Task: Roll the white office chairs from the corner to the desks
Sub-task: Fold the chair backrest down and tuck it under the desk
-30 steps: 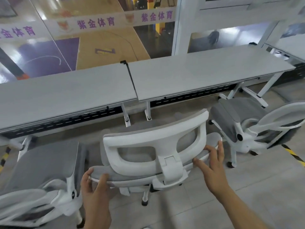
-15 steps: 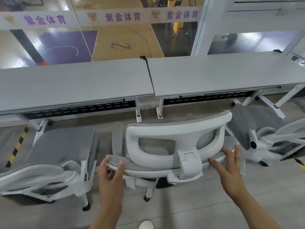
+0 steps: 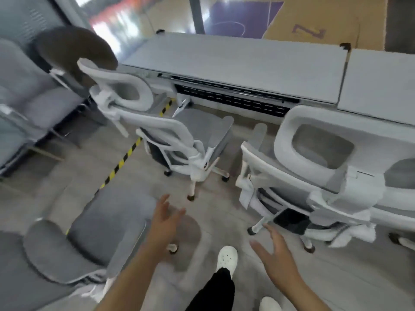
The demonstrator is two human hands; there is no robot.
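Note:
A white office chair (image 3: 318, 167) with a grey seat stands at the right, its back toward me, in front of the grey desk (image 3: 235, 61). A second white chair (image 3: 179, 140) stands left of it, also by the desk. A third grey-seated chair (image 3: 94, 230) is close at my lower left. My left hand (image 3: 166, 221) hovers with fingers spread above the floor, beside that near chair's seat, holding nothing. My right hand (image 3: 276, 257) is spread open too, apart from the right chair's base. The picture is blurred by motion.
More grey chairs (image 3: 27, 90) crowd the far left corner. A yellow-black tape strip (image 3: 125, 156) runs across the floor between the chairs. My white shoe (image 3: 226, 259) is on the tiles between my hands. A second desk (image 3: 381, 79) adjoins at the right.
Both hands have come off the chair's back and now hang free and open. My view has swung left and down, so the pushed chair sits at the right and the corner chairs appear.

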